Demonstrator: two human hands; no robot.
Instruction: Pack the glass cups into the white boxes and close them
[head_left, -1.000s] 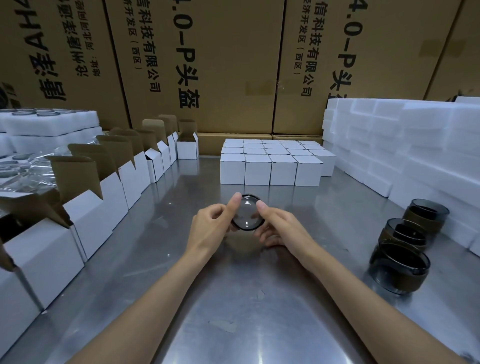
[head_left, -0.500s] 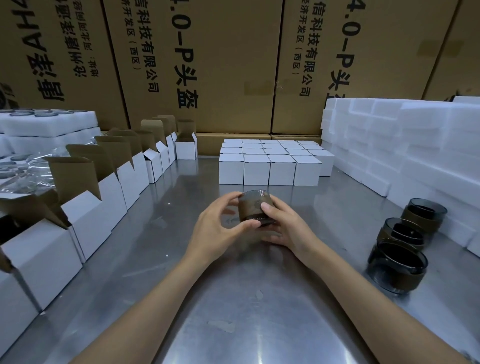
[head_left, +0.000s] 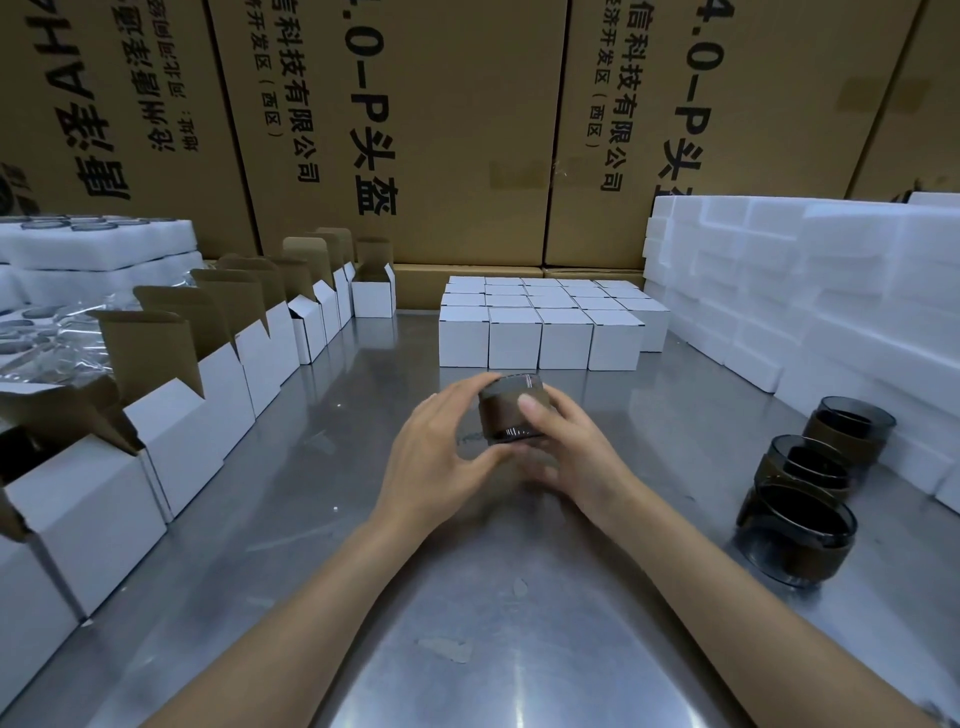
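Note:
A dark glass cup (head_left: 506, 410) wrapped in a brown band is held just above the steel table (head_left: 322, 519), at the centre of the view. My left hand (head_left: 441, 457) curls round its left side and my right hand (head_left: 566, 447) grips its right side, thumb on the band. Three more dark cups (head_left: 797, 530) stand in a row at the right. A line of open white boxes (head_left: 192, 415) with raised brown flaps runs along the left. A block of closed white boxes (head_left: 540, 327) sits behind the cup.
White foam blocks (head_left: 831, 291) are stacked along the right and back right. At the far left, foam trays (head_left: 98, 244) hold more cups beside crumpled plastic film (head_left: 47, 343). Large brown cartons (head_left: 415, 130) wall off the back.
Both hands have turned the cup from showing its round end towards me to showing its banded side. The cup sits slightly higher and further from me.

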